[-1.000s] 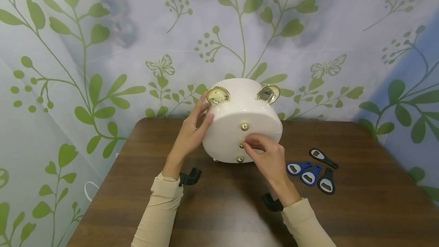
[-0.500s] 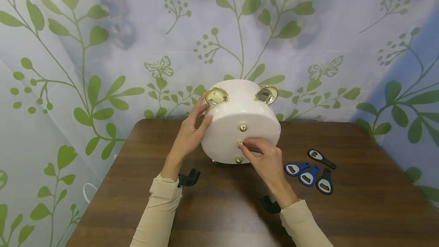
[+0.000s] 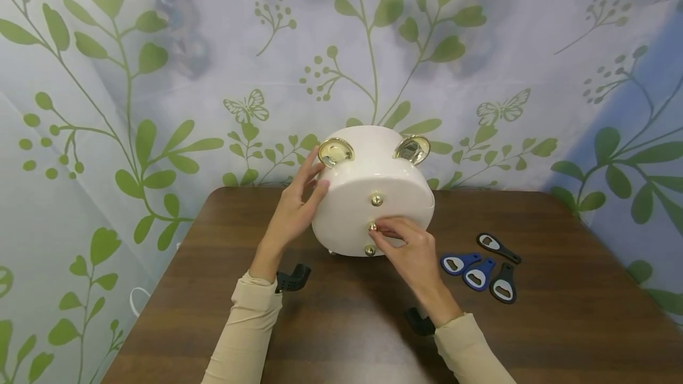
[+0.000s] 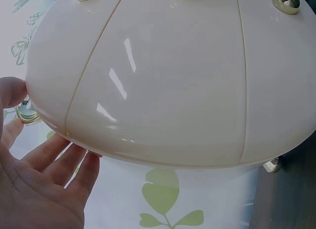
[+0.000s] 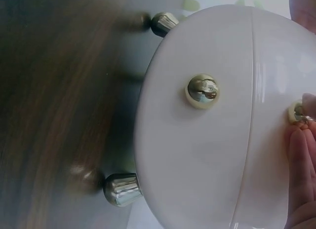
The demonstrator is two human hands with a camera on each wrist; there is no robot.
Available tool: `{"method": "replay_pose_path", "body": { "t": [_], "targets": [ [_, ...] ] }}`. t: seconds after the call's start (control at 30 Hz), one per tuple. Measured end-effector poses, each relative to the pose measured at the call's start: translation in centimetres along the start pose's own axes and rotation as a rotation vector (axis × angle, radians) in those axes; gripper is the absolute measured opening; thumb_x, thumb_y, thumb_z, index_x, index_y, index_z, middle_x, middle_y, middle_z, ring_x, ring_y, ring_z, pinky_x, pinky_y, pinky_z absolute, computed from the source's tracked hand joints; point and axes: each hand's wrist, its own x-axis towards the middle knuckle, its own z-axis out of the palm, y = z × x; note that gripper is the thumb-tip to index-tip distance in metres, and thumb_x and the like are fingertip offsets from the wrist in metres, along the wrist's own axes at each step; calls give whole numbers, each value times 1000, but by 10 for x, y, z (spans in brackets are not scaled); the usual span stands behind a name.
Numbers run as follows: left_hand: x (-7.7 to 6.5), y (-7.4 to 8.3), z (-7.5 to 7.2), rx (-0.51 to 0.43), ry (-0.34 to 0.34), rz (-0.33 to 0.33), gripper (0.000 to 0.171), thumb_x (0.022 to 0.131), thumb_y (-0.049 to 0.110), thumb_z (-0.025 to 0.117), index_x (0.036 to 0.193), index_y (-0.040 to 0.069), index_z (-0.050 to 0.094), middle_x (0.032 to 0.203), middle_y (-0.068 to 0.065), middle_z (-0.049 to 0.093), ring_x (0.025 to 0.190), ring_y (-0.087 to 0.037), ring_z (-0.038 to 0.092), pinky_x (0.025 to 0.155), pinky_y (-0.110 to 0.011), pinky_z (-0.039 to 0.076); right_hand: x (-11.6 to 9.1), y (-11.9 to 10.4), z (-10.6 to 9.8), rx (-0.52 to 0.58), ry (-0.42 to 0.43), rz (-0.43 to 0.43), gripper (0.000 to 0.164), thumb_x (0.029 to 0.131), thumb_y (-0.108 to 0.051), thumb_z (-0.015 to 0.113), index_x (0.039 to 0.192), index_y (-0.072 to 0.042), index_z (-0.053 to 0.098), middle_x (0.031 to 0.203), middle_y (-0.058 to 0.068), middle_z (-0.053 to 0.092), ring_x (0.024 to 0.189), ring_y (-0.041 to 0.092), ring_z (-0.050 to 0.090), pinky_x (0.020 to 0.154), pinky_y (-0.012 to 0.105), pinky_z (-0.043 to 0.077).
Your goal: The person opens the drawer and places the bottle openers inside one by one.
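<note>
Knob (image 3: 372,227) of shiny gold, small and round, is sitting in the thumb-and-fingertip pinch of the right hand (image 3: 411,248) — middle of three on a glossy white oval case (image 3: 341,212), which is resting against the left hand's (image 3: 290,212) loose, spread fingers.

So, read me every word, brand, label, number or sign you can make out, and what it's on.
None that I can read.
White box and its gold knobs: no lettering on the sides shown.
Blue bottle openers and black bottle openers: too small to tell.
Backdrop: leaves, berries and butterflies, no legible text.
</note>
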Motion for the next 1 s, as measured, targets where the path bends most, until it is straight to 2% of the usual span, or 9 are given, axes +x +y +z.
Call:
{"method": "replay_pose_path", "body": {
  "t": [0.43, 0.8, 1.0],
  "targets": [
    [-2, 0, -2, -1, 2, 6, 67, 107, 31, 57, 164, 41, 23, 153, -7, 52, 145, -22, 48, 121, -44, 39, -1, 0, 3, -29, 11, -70, 22, 80, -10, 90, 99, -9, 80, 98, 1, 76, 83, 17, 76, 76, 23, 62],
    [0, -1, 0, -7, 8, -6, 67, 106, 31, 59, 163, 43, 25, 152, -7, 53, 143, -21, 49, 120, -43, 41, -2, 1, 4, -40, 19, -72, 22, 80, -11, 90, 100, -9, 81, 98, 1, 76, 81, 17, 76, 74, 15, 60],
    [0, -1, 0, -12, 4, 0, 67, 106, 31, 59, 163, 42, 24, 153, -7, 53, 144, -20, 48, 120, -44, 41, -2, 0, 3, -48, 28, -95, 23, 79, -10, 90, 99, -9, 81, 97, 1, 76, 81, 18, 76, 69, 20, 61]
  ]
}}
